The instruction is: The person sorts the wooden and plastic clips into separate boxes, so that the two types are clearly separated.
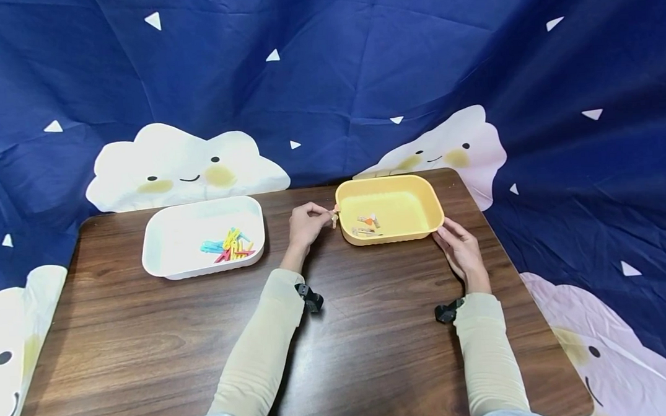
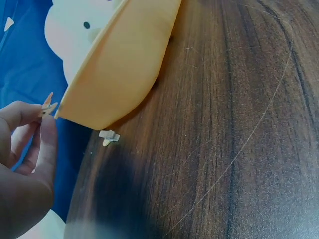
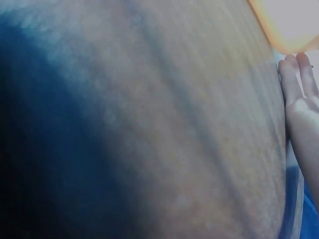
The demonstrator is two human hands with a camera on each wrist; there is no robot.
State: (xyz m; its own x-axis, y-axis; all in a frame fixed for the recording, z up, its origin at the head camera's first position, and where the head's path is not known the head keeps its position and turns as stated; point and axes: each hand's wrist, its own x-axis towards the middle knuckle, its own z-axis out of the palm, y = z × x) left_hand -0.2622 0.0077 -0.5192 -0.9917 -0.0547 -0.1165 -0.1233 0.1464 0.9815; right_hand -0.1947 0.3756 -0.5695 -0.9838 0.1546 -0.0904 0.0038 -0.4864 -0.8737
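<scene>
Between thumb and fingertips my left hand (image 1: 306,224) pinches a small wooden clothespin (image 2: 48,106) with an orange decoration, at the left rim of the yellow basket (image 1: 390,238). Another small clothespin (image 2: 109,136) lies on the table just below that rim. Inside the basket are several little wooden clothespins (image 1: 367,232), one with an orange piece (image 1: 369,221). My right hand (image 1: 462,249) touches the basket's near right corner with extended fingers (image 3: 291,82); the right wrist view is blurred and shows only part of this hand.
Left of my left hand stands a white basket (image 1: 180,230) with a pile of blue, yellow and red plastic clothespins (image 1: 231,245). Both baskets sit toward the far edge of the brown wooden table (image 1: 366,330). A blue cloud-patterned curtain (image 1: 327,78) hangs behind it.
</scene>
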